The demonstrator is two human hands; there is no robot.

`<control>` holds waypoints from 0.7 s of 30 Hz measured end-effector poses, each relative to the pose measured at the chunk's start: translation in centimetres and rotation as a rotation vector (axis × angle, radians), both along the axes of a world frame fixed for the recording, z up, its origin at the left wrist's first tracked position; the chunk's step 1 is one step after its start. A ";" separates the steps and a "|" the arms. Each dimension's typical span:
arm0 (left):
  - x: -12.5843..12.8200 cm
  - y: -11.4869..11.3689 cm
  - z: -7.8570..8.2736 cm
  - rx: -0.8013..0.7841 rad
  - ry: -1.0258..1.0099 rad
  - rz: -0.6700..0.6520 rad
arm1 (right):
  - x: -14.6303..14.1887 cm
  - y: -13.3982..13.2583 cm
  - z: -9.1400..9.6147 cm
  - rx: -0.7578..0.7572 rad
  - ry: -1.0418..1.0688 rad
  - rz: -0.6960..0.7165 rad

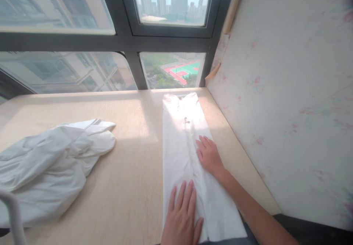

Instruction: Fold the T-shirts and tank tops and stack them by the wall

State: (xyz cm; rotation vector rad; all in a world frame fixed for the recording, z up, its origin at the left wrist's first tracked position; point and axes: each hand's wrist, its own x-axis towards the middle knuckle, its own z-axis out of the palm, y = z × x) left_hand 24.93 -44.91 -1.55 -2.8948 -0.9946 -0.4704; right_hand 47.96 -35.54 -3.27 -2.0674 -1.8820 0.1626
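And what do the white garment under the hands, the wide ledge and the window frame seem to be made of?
White garment: cloth, perhaps cotton, matte, with soft creases.
Wide ledge: looks like wood or wood-look laminate, pale and smooth, with faint grain.
Window frame: probably coated metal, though plastic is possible; dark grey, dull-looking, evenly coloured.

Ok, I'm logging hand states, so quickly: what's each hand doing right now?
Left hand: open, resting palm down on the folded white garment, holding nothing.
Right hand: open, resting on the same garment farther up, holding nothing.
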 end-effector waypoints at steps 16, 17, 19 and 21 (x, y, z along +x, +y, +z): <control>-1.6 -1.4 -0.3 -0.005 0.065 -0.011 | -2.9 -5.2 0.0 -0.006 -0.135 0.173; -1.6 -1.4 -0.3 0.004 0.073 -0.018 | -3.0 -5.5 -0.1 0.010 -0.140 0.164; -1.9 -1.5 -0.2 0.025 0.085 -0.036 | -3.1 -6.5 0.0 0.045 -0.143 0.147; -2.6 -1.5 -0.2 0.034 0.082 -0.062 | -3.3 -8.2 0.1 0.078 -0.137 0.153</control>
